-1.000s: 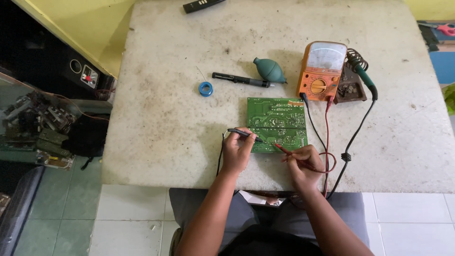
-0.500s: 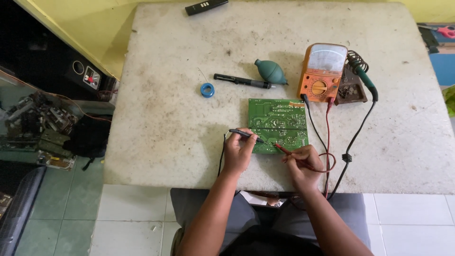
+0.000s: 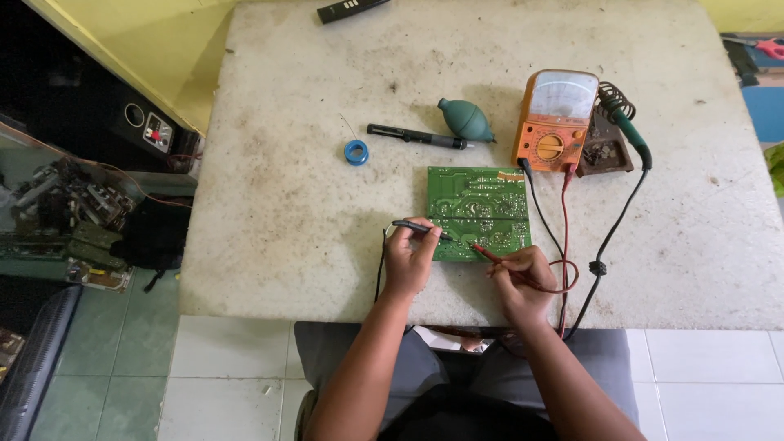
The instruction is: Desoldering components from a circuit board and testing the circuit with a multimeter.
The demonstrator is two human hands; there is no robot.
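Note:
A green circuit board (image 3: 478,204) lies flat on the worn white table (image 3: 286,204), near its front edge. My left hand (image 3: 408,260) grips a black test probe (image 3: 420,228) whose tip touches the board's left lower part. My right hand (image 3: 523,278) grips a red test probe (image 3: 488,254), its tip on the board's lower edge. Red and black leads run from the probes up to an orange analogue multimeter (image 3: 555,120) standing just behind the board's right corner.
A teal rubber blower bulb (image 3: 465,119), a black pen-like tool (image 3: 416,135) and a blue solder spool (image 3: 356,152) lie behind the board. A green-handled soldering iron (image 3: 625,122) rests on a brown stand at the right. A black remote (image 3: 351,8) lies at the far edge.
Both hands stay on the board with the probes; the probe tips have hardly shifted. The view has drifted slightly.

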